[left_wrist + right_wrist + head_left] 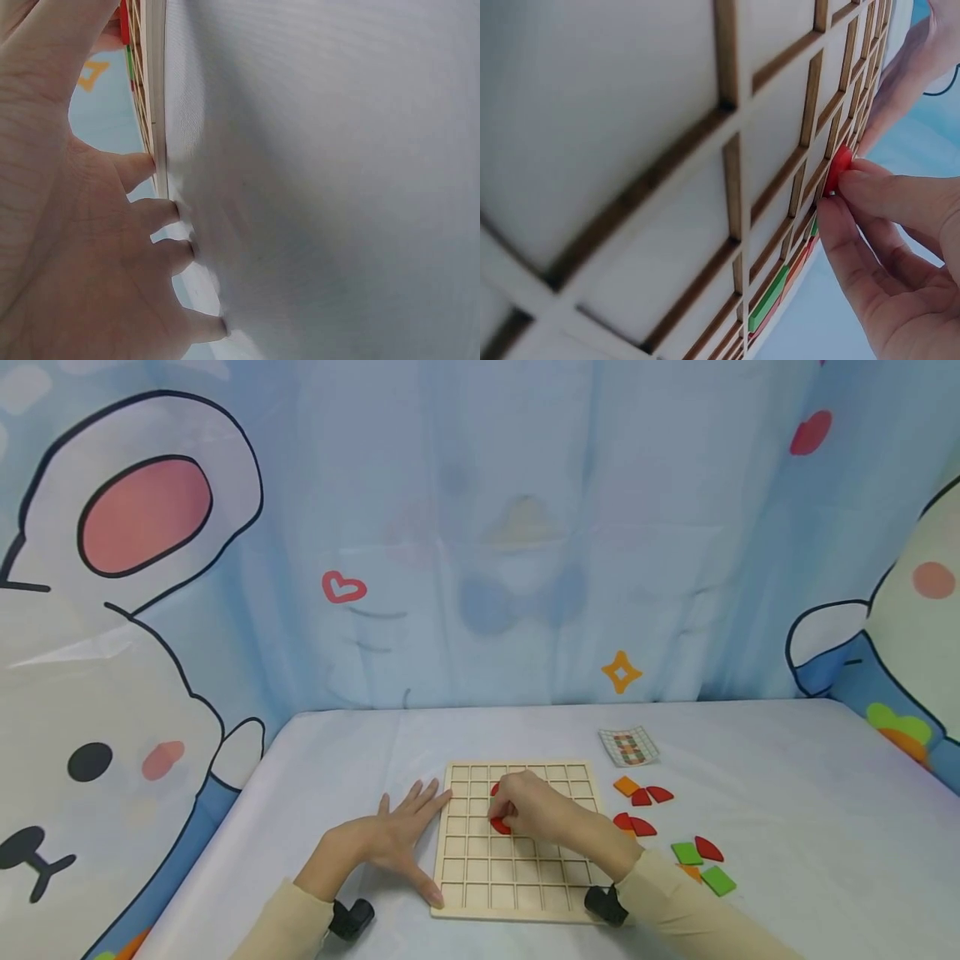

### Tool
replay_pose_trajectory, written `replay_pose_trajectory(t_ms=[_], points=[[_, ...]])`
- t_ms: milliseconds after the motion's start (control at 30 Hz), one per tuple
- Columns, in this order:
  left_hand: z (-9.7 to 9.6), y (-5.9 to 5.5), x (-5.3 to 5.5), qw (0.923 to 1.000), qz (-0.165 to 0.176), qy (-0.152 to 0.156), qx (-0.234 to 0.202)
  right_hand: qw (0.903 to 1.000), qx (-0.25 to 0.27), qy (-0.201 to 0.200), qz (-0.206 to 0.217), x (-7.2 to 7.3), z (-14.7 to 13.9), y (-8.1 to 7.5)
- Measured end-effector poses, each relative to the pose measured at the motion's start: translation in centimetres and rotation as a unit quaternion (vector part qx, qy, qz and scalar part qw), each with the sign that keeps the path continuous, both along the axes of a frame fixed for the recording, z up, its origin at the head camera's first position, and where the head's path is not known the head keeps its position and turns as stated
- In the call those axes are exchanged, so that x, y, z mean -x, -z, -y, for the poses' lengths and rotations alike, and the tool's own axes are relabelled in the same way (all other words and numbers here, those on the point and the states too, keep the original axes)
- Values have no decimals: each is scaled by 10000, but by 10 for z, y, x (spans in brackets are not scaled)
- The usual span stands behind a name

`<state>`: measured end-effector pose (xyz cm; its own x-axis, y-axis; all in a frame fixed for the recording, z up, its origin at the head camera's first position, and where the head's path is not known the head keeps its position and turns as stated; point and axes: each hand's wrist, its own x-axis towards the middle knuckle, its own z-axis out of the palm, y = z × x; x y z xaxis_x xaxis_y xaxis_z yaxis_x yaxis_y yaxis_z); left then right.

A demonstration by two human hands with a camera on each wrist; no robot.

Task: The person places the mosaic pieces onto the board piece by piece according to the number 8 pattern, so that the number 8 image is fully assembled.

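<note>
The right hand (531,802) pinches a small red piece (838,171) between thumb and fingertips, its other fingers curled in below. The piece is a bright, even red, flat and fairly thin; the fingers cover much of it, so its whole outline cannot be told. It sits right at the fingertips, against the far half of a square wooden board (517,912) that spreads under the hand and back towards the wrist. The board is pale, bare wood, ruled into square cells by raised strips whose sides look darker brown. Just beyond the fingers, a green piece (769,300) stands a little proud of the grid, with more red and orange showing beside it.

The left hand (393,839) lies open along the board's left side, fingers spread, thumb at the near corner and forefinger touching the edge.

To the right of the right hand, on the white cloth (810,835), lie loose flat pieces: red fans (660,794) with one rounded side, an orange square (627,786) and green squares (718,881). Beyond them rests a small printed card (628,747) with a coloured grid pattern.
</note>
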<state>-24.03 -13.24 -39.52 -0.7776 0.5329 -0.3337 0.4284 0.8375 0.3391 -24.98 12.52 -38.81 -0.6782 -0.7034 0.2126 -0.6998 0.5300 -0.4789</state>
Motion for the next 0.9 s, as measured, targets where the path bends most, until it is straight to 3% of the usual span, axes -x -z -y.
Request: replay_pose_trajectory(t_ms=[467, 667, 900], points=[[1, 0, -3, 10000, -30, -24, -34, 9996, -243, 96, -137, -1, 6, -1], [2, 1, -1, 10000, 4, -18, -48, 9996, -232, 139, 113, -1, 9, -1], [2, 2, -1, 9999, 24, -62, -82, 9973, -437, 577, 99, -5, 14, -2]])
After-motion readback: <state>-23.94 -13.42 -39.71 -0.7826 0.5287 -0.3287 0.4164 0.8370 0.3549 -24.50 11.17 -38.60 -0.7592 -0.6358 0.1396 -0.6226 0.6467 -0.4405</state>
